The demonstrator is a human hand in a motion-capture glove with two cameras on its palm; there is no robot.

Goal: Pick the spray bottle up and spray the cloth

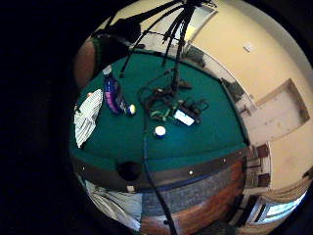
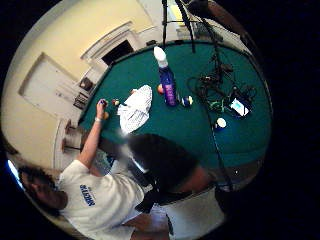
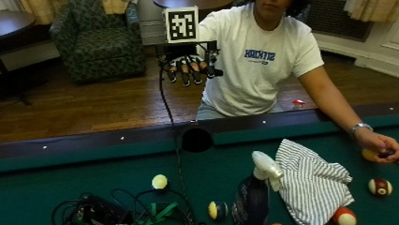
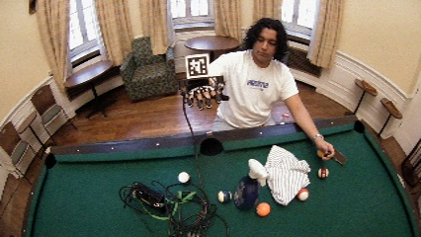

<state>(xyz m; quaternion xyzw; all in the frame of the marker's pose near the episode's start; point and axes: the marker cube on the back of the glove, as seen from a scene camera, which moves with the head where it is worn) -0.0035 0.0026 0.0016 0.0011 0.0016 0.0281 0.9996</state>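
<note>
A dark blue spray bottle (image 3: 252,199) with a white trigger head stands upright on the green pool table (image 3: 75,173). A striped white cloth (image 3: 312,180) lies crumpled right beside it. My gloved right hand (image 3: 187,68) hangs in the air well above and behind the table's rail, fingers straight and pointing down, holding nothing. Both palm views look down on the bottle (image 1: 113,93) (image 2: 166,80) and the cloth (image 1: 88,115) (image 2: 135,107) from a distance. The bare left hand (image 3: 380,150) rests on the felt past the cloth, by a ball.
Several billiard balls lie around the bottle and cloth, with a white ball (image 3: 159,181) nearer the rail. A tangle of black cables and a small device (image 4: 158,200) covers the felt to one side. A side pocket (image 3: 197,139) sits in the rail below my hand.
</note>
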